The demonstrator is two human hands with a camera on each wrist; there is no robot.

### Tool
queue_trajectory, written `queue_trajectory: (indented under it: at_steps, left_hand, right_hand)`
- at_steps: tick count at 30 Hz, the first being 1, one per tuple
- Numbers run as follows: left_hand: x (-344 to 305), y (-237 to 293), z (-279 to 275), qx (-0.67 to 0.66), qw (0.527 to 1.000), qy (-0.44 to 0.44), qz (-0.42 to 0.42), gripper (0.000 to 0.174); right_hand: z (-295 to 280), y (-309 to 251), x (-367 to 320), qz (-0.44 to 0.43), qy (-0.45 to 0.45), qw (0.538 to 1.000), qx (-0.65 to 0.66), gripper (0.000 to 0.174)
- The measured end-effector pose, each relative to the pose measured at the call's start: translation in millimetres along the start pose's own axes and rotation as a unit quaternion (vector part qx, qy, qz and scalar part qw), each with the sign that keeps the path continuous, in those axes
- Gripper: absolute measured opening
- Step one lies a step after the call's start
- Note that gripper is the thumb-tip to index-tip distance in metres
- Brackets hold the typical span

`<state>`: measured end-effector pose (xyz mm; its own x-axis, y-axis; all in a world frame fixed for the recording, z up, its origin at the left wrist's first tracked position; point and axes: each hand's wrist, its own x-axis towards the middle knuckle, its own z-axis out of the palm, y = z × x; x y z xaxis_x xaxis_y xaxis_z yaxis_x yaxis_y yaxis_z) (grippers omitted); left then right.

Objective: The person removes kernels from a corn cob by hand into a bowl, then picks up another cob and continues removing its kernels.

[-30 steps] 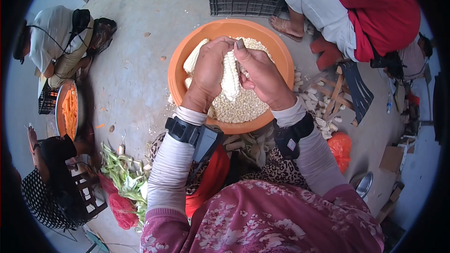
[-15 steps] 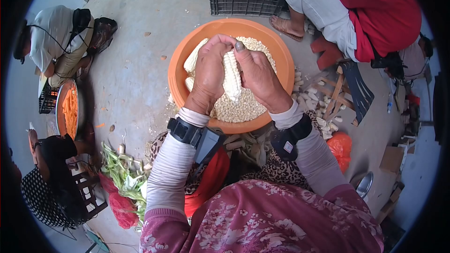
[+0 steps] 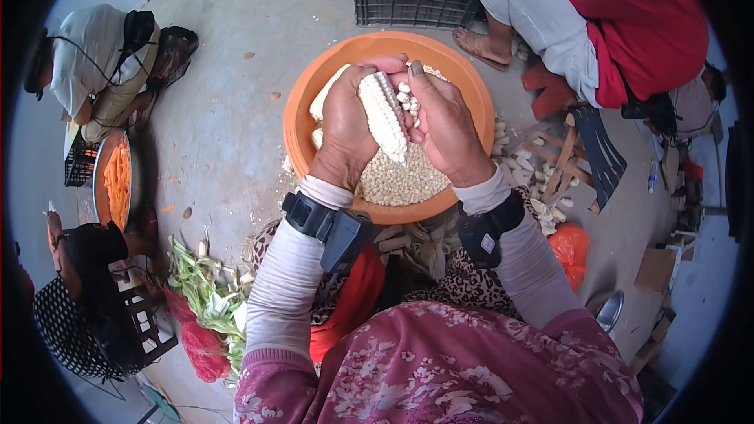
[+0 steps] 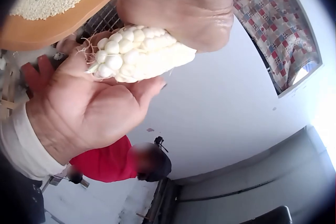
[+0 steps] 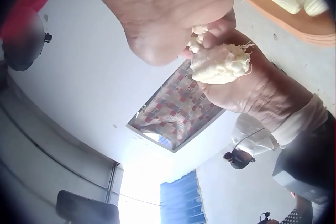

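My left hand [image 3: 342, 127] grips a white corn cob [image 3: 383, 119] above the basin, its lower end pointing down toward me. Close beside the cob, my right hand [image 3: 449, 132] holds several loose corn kernels [image 3: 408, 104] in its curled fingers, with the thumb above them. Plump kernels still cover the near end of the cob [image 4: 131, 56] in the left wrist view, where a few silk strands hang from it. Beneath both hands stands an orange basin [image 3: 297, 122], holding a heap of shelled kernels [image 3: 404, 180]; whole cobs at its left are partly hidden behind my left hand.
Stripped cobs [image 3: 525, 165] lie on the floor right of the basin, by a wooden stool frame [image 3: 559, 159]. Green husks [image 3: 206, 290] and a red net bag [image 3: 206, 352] lie at lower left. A black crate [image 3: 412, 4] stands beyond the basin. Other people sit around.
The hands have parted slightly, and the cob has tilted, its top shifting left with my left hand. My right thumb has moved off the cob, and loose kernels now show in the right hand.
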<state>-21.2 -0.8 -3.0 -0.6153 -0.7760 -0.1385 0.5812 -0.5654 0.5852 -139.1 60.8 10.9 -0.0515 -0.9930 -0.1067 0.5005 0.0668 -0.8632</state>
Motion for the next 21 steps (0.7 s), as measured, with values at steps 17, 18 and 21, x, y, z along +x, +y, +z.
queue_trajectory:
  at_steps: [17,18,21]
  left_hand:
    - [6.2,5.6,3.5,0.006,0.987,0.143,0.076,0.019]
    - [6.3,5.5,3.7,0.007,0.987,0.143,0.076,0.019]
    - [7.4,4.5,3.1,0.012,0.986,0.150,0.067,0.019]
  right_hand:
    - [-9.3,4.5,1.5,-0.146,0.006,0.963,-0.227,0.018]
    - [-7.3,6.3,1.6,-0.146,0.006,0.963,-0.226,0.018]
    - [-3.6,8.4,0.6,-0.189,0.016,0.952,-0.241,0.014]
